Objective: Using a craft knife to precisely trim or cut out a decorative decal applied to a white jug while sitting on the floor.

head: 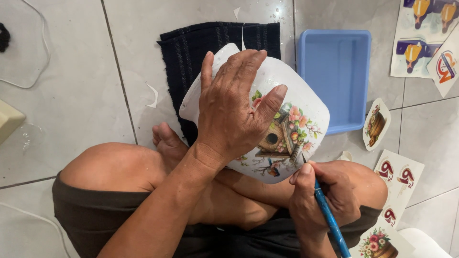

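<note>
White plastic jug (287, 91) sits at the centre of the frame, tilted across our crossed legs above the tiled floor (76, 95); our left hand (234, 114) lies spread over its upper side, fingers (239, 67) apart and flat on the surface with the thumb pressing near the picture, steadying it rather than clamping it; our right hand (320, 200), at the lower right, has its fingers closed around a blue-handled brush (330, 220) whose tip meets the lower right edge of the birdhouse decal (282, 138); we judge that the decal, with its flowers and small bird, is already laid on the jug and looks largely flat, so the placing seems done and what is left is working the edges down, though we cannot tell whether any part under the left hand is unfinished; a dark cloth (191, 48) lies on the floor behind the jug at the upper centre; a blue tray (334, 71) rests at the upper right, apart from the jug; more cut-out decals and printed sheets (397, 177) are scattered along the right edge, unused so far.
</note>
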